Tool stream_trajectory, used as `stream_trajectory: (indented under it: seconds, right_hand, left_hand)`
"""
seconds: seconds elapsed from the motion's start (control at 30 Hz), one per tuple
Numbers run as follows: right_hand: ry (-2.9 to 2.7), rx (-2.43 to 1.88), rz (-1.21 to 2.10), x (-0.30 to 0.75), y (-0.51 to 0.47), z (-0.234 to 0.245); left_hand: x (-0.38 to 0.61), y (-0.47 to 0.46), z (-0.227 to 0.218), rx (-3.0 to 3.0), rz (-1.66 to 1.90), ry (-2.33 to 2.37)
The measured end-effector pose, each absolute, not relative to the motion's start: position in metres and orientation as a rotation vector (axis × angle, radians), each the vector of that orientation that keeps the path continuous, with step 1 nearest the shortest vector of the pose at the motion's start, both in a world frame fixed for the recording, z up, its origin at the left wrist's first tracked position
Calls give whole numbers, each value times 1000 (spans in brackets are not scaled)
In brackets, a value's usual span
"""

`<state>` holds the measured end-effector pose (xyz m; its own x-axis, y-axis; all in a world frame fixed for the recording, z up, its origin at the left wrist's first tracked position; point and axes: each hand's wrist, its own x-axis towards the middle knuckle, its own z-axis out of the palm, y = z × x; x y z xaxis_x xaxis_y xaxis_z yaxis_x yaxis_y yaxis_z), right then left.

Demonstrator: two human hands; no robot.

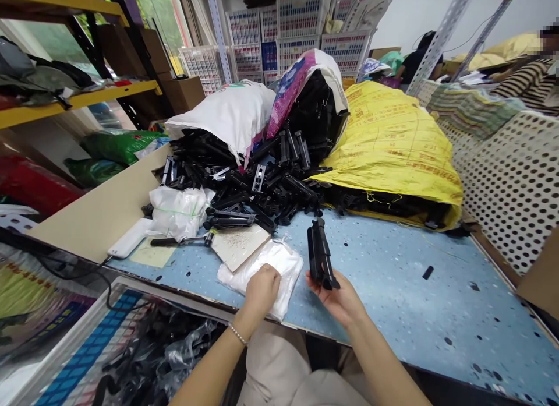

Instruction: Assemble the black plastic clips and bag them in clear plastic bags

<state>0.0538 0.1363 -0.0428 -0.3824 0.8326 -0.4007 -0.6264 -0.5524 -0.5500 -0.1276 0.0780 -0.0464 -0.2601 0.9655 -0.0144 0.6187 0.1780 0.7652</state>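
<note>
In my right hand [338, 298] is a long black plastic piece [320, 249] with two parallel bars, held near its lower end and tilted upright above the blue table. My left hand [263, 286] rests on a flat stack of clear-white plastic bags [286, 269], its fingers curled in a pinch at the bags. A beige tile [238, 243] lies over the back left of this stack. Behind it spreads a heap of similar black pieces [279, 190], some with silver metal strips. Left of the tile lies a black-handled tool [183, 241], perhaps a small hammer.
A white sack [227, 109] and a yellow sack [393, 144] spill black pieces onto the blue table [393, 278]. A bundled plastic bag [179, 208] and a white phone-like device [130, 238] lie left. Below stands a crate [82, 348] of bagged black parts. Other people sit far right.
</note>
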Motion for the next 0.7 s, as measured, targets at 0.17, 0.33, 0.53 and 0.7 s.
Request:
stream_trajectory:
  seconds: [0.17,0.33,0.53,0.7]
  right_hand:
    - [-267,-791,2095,50,133,-40]
    - [-188,-754,2174,30,131,-35]
    - [-139,-673,2203,14,133,-36]
    - [-142,-668,2191,20,137,-37]
  left_hand:
    - [-150,88,-50,1340,981,1869]
    - [-151,87,-51,1276,1038,1824]
    - [-148,84,-52,1244,1060,1822]
    - [-150,84,-53,1257,1065,1836]
